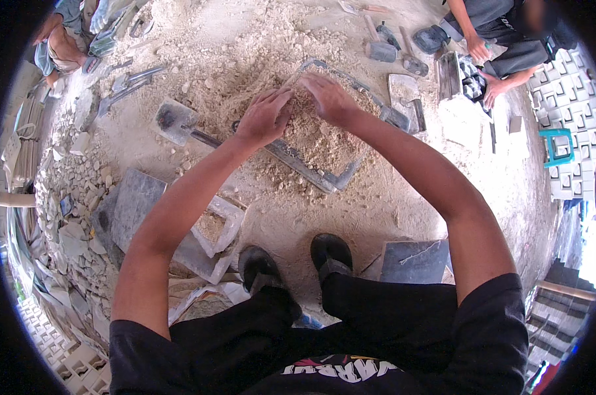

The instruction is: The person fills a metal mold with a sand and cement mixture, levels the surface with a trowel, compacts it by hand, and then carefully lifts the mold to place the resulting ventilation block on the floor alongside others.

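Damp-looking tan sand (321, 141) fills and heaps over a grey rectangular frame (304, 172) on the ground in front of me. My left hand (265, 117) rests on the heap at the frame's left side, its fingers stretched forward and held close together. Across from it, my right hand (329, 99) reaches over the far part of the sand, fingers extended and angled inward. A small gap separates the two hands, and I see nothing held in either one. Some of the fingertips are hard to make out against the sand.
A flat-bladed tool (176, 122) lies left of the frame. Mallets (381, 51) lie at the far right. Broken rubble (71, 197) lines the left, with grey slabs (137, 204) beside it. A co-worker (495, 39) crouches at upper right; another person (68, 43) sits upper left.
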The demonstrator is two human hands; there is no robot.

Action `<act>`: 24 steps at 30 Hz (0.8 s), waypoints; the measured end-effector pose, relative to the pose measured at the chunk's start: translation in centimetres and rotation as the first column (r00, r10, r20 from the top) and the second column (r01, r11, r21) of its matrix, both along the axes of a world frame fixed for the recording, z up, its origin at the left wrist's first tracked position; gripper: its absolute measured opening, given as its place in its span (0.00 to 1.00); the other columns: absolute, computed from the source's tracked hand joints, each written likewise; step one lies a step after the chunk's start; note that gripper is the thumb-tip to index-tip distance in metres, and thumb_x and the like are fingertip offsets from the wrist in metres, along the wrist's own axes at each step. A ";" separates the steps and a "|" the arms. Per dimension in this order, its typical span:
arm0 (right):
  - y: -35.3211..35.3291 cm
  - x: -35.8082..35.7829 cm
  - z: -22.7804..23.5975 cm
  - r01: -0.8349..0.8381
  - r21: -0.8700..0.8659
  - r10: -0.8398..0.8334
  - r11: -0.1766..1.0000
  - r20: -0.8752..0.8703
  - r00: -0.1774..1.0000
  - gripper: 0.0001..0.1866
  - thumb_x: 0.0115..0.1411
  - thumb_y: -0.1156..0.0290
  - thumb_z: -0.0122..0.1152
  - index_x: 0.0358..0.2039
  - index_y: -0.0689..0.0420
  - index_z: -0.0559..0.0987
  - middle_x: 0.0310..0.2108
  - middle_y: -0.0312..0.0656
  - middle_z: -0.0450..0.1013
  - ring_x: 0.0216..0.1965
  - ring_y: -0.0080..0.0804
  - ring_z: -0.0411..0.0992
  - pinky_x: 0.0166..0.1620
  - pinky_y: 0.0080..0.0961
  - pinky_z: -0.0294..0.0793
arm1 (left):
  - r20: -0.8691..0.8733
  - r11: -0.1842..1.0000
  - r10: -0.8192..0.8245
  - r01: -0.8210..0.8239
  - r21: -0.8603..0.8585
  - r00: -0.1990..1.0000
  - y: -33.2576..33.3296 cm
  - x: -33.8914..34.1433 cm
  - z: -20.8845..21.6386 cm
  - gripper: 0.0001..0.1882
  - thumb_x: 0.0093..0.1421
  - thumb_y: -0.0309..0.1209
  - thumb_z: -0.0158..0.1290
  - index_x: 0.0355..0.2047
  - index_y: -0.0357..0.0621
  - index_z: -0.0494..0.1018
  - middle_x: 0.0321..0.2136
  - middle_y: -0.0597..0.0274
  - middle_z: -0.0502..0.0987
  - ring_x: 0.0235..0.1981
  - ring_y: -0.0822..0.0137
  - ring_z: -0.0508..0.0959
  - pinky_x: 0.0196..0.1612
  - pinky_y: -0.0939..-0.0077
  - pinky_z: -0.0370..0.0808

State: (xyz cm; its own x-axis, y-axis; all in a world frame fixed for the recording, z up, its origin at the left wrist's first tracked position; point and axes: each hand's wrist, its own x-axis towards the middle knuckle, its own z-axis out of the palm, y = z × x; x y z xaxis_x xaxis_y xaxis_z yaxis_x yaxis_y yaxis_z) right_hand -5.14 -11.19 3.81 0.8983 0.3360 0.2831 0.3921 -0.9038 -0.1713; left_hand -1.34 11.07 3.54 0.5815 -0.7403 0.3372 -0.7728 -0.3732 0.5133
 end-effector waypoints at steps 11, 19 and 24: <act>0.6 2.7 2.2 0.171 0.048 -0.163 0.984 -0.140 0.977 0.15 0.59 0.68 0.53 0.44 0.60 0.74 0.43 0.53 0.69 0.47 0.50 0.70 0.51 0.43 0.69 | -0.009 0.994 -0.099 0.100 0.042 0.995 4.1 0.1 -0.4 0.15 0.61 0.35 0.53 0.48 0.49 0.73 0.44 0.62 0.72 0.50 0.59 0.71 0.57 0.62 0.65; 0.6 2.4 2.7 0.174 0.163 -0.166 0.971 -0.063 0.984 0.12 0.60 0.65 0.57 0.33 0.63 0.72 0.30 0.52 0.71 0.36 0.51 0.71 0.41 0.42 0.70 | 0.129 0.991 -0.115 0.122 -0.049 0.985 3.7 0.2 -0.3 0.10 0.60 0.30 0.54 0.41 0.43 0.73 0.38 0.58 0.73 0.43 0.56 0.74 0.49 0.61 0.69; 1.6 1.2 4.6 0.087 0.299 -0.039 0.950 -0.162 0.986 0.13 0.62 0.64 0.55 0.31 0.63 0.71 0.24 0.51 0.70 0.28 0.48 0.71 0.35 0.42 0.70 | 0.094 0.990 -0.106 0.114 -0.088 0.990 3.6 -0.1 -0.7 0.08 0.59 0.31 0.54 0.38 0.43 0.73 0.38 0.58 0.73 0.44 0.55 0.73 0.50 0.61 0.69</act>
